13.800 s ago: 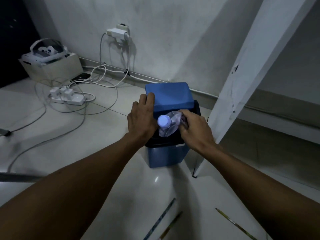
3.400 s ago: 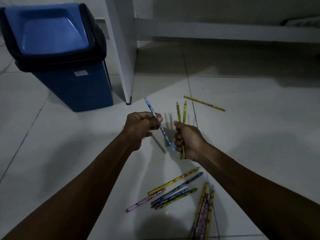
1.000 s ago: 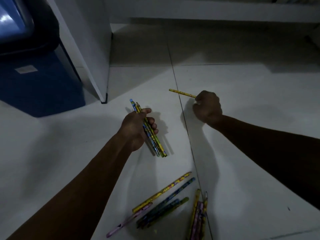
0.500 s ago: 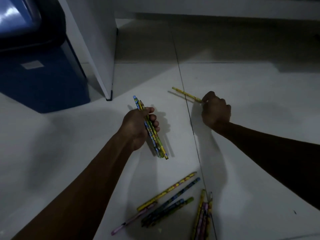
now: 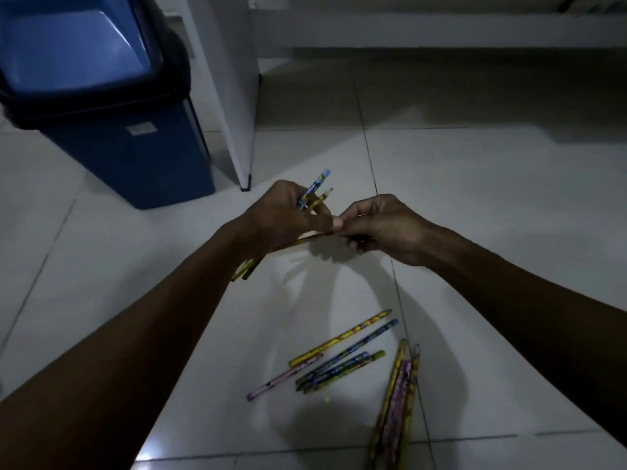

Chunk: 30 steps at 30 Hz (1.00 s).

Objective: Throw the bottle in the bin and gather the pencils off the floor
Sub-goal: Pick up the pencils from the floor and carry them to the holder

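My left hand (image 5: 283,220) grips a small bundle of pencils (image 5: 314,195) whose tips stick out above the fingers and whose ends show below the wrist. My right hand (image 5: 383,228) holds a yellow pencil (image 5: 305,239) by one end and lays it across against the left hand's bundle. Both hands meet above the floor. Several more patterned pencils (image 5: 339,361) lie fanned on the tiles below, with another cluster of pencils (image 5: 397,401) to their right. The blue bin (image 5: 112,147) with its swing lid stands at the upper left. The bottle is not visible.
A white furniture leg (image 5: 234,96) stands on the floor right of the bin. A low white ledge (image 5: 441,28) runs along the back. The floor is pale glossy tile (image 5: 492,205) with dark grout lines.
My right hand lifted the yellow pencil off the floor and carried it left to my left hand. The left hand turned its bundle and rose slightly. The view tilted to show more of the bin.
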Each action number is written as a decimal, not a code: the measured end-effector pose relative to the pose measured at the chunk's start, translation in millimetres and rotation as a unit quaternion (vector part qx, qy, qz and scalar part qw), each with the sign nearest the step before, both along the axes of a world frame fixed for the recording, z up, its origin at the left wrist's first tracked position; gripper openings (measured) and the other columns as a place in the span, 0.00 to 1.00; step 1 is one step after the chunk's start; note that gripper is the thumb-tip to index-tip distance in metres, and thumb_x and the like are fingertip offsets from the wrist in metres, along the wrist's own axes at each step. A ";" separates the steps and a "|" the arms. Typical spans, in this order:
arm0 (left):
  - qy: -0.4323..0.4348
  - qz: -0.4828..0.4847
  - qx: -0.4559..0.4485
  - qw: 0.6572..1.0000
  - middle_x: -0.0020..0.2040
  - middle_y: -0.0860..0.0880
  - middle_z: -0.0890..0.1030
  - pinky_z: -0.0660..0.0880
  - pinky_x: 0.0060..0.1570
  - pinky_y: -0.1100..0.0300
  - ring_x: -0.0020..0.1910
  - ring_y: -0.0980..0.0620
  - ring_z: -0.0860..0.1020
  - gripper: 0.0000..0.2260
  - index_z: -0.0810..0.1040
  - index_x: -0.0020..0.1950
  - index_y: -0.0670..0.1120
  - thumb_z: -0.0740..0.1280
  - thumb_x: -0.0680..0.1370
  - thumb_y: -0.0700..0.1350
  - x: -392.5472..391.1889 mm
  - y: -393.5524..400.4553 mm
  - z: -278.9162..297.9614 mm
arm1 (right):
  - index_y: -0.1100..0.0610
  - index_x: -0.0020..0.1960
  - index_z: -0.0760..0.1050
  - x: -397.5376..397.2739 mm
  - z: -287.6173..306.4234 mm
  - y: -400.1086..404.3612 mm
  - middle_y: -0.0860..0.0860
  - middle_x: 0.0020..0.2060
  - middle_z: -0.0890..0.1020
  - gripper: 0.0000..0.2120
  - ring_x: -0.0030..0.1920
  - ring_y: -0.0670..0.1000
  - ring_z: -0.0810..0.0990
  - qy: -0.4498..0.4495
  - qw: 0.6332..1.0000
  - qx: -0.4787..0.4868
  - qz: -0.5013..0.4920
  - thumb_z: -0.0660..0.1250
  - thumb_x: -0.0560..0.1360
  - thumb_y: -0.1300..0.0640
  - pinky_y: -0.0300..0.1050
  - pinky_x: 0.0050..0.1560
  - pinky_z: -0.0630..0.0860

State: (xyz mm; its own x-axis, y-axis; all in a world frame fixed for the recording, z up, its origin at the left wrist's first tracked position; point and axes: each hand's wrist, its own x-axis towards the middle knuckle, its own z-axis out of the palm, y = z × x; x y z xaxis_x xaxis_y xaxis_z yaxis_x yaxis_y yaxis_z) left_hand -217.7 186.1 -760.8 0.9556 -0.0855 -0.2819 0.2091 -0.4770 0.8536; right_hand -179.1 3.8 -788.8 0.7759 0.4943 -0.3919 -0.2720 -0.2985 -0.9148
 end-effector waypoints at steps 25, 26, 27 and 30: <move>0.217 0.130 -0.174 0.952 0.29 0.48 0.70 0.70 0.24 0.62 0.24 0.51 0.72 0.08 0.75 0.53 0.42 0.58 0.83 0.44 -58.0 9.4 -55.1 | 0.55 0.46 0.85 -53.8 -54.6 -38.4 0.52 0.46 0.85 0.07 0.48 0.49 0.82 -0.203 0.892 -0.315 0.252 0.76 0.68 0.58 0.44 0.50 0.79; 0.222 0.136 -0.176 0.949 0.29 0.48 0.69 0.67 0.23 0.63 0.23 0.52 0.69 0.07 0.74 0.52 0.42 0.59 0.82 0.43 -58.0 8.5 -56.0 | 0.55 0.46 0.85 -54.9 -56.0 -39.1 0.51 0.46 0.85 0.07 0.48 0.48 0.82 -0.202 0.891 -0.318 0.254 0.77 0.68 0.57 0.43 0.49 0.78; 0.224 0.139 -0.177 0.948 0.29 0.48 0.67 0.64 0.22 0.64 0.23 0.54 0.66 0.05 0.73 0.51 0.42 0.59 0.82 0.42 -57.4 7.7 -57.1 | 0.54 0.46 0.85 -55.6 -57.4 -40.0 0.51 0.47 0.84 0.07 0.49 0.48 0.81 -0.203 0.890 -0.319 0.254 0.77 0.67 0.57 0.43 0.49 0.78; 0.218 0.135 -0.165 0.953 0.27 0.49 0.66 0.60 0.21 0.65 0.21 0.55 0.61 0.06 0.71 0.44 0.43 0.66 0.79 0.42 -55.9 7.6 -60.2 | 0.55 0.45 0.85 -55.6 -61.8 -42.7 0.50 0.46 0.84 0.06 0.49 0.48 0.81 -0.212 0.892 -0.309 0.254 0.77 0.68 0.59 0.44 0.51 0.78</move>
State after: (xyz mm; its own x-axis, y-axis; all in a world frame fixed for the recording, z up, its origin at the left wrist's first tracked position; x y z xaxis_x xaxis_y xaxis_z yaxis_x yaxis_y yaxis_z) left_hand -273.7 193.7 -821.1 0.7543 -0.0061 -0.6565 0.6543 -0.0767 0.7524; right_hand -234.7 -38.9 -850.7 0.6559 0.6162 -0.4360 0.3732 -0.7668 -0.5222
